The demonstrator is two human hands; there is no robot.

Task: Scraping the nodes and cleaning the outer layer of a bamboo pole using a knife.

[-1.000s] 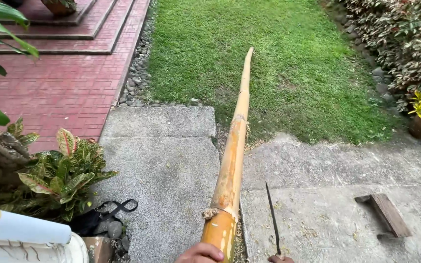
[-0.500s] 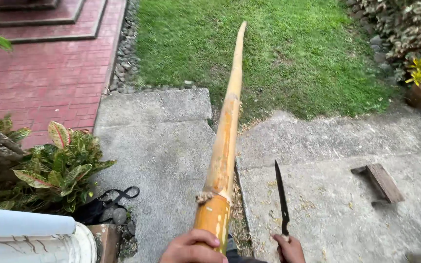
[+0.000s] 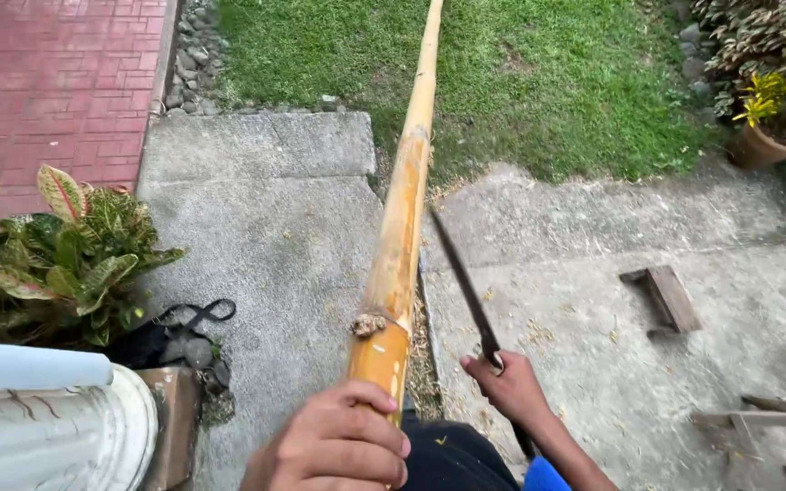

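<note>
The left hand (image 3: 338, 445) was at the bottom of the view, at about 6 o'clock. Its fingers were wrapped tight around the near end of a long yellow bamboo pole (image 3: 399, 227). The pole ran away from the hand toward 12 o'clock, over the grey concrete path (image 3: 266, 227) and far out over the green grass (image 3: 520, 82). A rough knot with dry bits (image 3: 370, 324) sat on the pole just above the hand.

The right hand (image 3: 507, 386) was just to the right of the pole, at about 5 o'clock. It was closed tight on the handle of a long dark knife (image 3: 461, 282). The blade pointed up toward 11 o'clock, and its tip was close beside the pole. I could not tell if the blade touched the pole.

At 9 o'clock stood a leafy plant with green and yellow leaves (image 3: 65, 245). Below it lay some black straps (image 3: 197, 318) and a white rounded post (image 3: 56, 418). At 10 o'clock was a red brick floor (image 3: 47, 82). At 3 o'clock a small wooden block (image 3: 666, 295) lay on the concrete. At 2 o'clock was a brown pot with yellow flowers (image 3: 770, 127).
</note>
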